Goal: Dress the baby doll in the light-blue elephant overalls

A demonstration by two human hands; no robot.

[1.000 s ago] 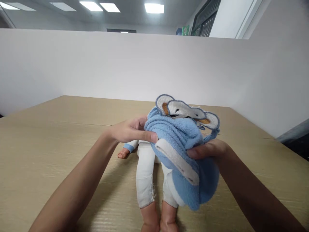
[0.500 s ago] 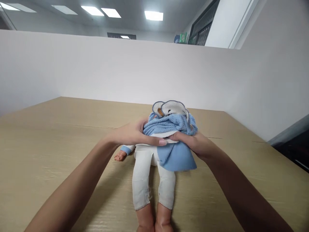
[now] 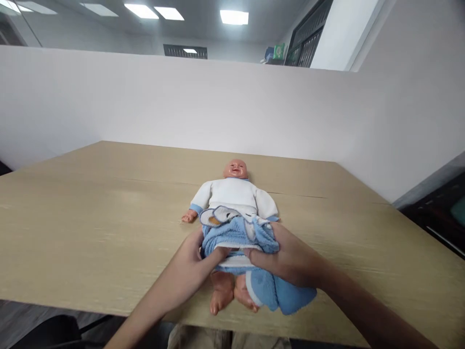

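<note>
A baby doll in a white top with blue cuffs lies on its back, its feet toward me. A bunched blue terry baby garment with white trim and an animal-face patch covers its hips and legs. My left hand grips the garment's left side, thumb over the white edge. My right hand pinches the other side, its thumb at the opening. One part of the garment hangs below my right hand. The doll's bare feet show under the garment. Whether its legs pass through the openings is hidden.
The doll lies on a wide wooden table, near its front edge. A white partition rises behind the table. A dark object stands beyond the right edge, and a black chair part is at lower left.
My hands have brought the bunched garment down from over the doll's upper body to its lower legs. The doll's head, white top and feet now show, along with the table's front edge.
</note>
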